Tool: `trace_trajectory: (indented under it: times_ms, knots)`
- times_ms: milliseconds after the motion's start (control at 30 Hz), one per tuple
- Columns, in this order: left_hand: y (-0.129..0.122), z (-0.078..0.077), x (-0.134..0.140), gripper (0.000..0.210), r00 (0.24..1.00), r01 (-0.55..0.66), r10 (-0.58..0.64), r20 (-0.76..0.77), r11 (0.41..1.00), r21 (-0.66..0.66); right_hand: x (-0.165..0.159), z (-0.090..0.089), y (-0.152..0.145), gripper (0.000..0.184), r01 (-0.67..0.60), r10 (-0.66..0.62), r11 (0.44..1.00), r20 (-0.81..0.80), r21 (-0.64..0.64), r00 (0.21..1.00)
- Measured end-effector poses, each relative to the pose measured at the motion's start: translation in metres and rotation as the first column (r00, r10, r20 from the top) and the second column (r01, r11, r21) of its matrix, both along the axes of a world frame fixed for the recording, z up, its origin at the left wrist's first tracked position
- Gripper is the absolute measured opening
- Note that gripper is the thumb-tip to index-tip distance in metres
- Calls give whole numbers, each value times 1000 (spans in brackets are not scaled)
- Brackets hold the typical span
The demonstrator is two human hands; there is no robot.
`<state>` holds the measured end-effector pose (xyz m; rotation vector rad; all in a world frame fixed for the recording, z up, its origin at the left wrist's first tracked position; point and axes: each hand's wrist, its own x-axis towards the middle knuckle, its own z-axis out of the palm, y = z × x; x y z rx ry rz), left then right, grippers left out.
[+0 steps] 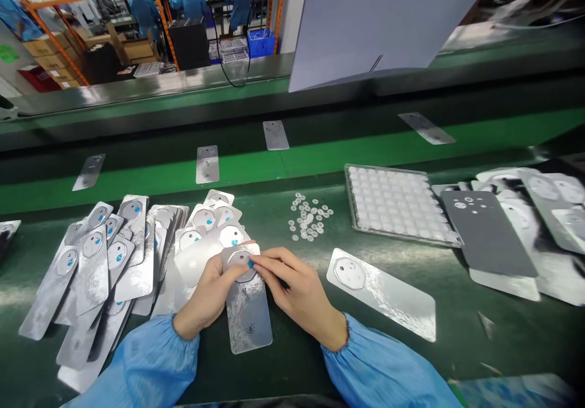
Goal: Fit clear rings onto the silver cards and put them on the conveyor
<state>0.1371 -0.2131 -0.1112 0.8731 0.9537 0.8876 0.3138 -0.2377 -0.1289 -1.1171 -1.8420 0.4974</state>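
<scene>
My left hand (206, 293) grips a silvery phone back cover (249, 322) by its upper left edge, the thumb lying over its round camera area. At that area my right hand (302, 293) is closed, thumb and fingertips pinched at a small blue tab (251, 264). The fingertips partly hide the tab. Just behind and to the left lie piled phone back covers (94, 268), many with blue tabs on their camera areas. A single cover (384, 295) without a visible blue tab rests to the right of my right hand.
Small clear discs (309, 218) lie scattered ahead. Beyond my right hand sits a clear tray (402, 204) of white pieces, beside a stack with a dark grey cover (489, 231). Spaced covers (208, 164) lie on the green belt (311, 167). A pale panel (365, 30) overhangs it.
</scene>
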Motion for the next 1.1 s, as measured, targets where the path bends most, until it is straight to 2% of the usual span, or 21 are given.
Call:
trace_trajectory:
  times_ms: [100,267,467,567,700,900,1100]
  knots:
    - [0,-3,-2,39,1000,4,-3,18,1000,-22,-1,-4,0,24,19,-20,1000,31,16,999]
    - [0,-8,-5,39,999,-4,4,-47,1000,-10,-2,-7,1,22,29,-32,995,29,99,999]
    - [-2,-12,-8,27,997,-2,3,-76,1000,25,-4,-6,0,16,24,-26,996,24,89,999]
    - [-3,-11,-6,23,997,-26,27,-67,1000,14,-5,-5,0,12,27,-32,996,60,81,998]
    - [-3,-3,-1,31,996,-84,83,-13,993,-79,-6,-3,0,12,18,-24,998,93,65,995]
    - [-2,10,4,30,984,-154,167,56,971,-185,-7,0,-2,13,-2,-24,993,-218,-119,976]
    - [-1,9,4,31,981,-172,185,51,966,-195,-4,2,0,16,-45,-91,954,-429,-296,899]
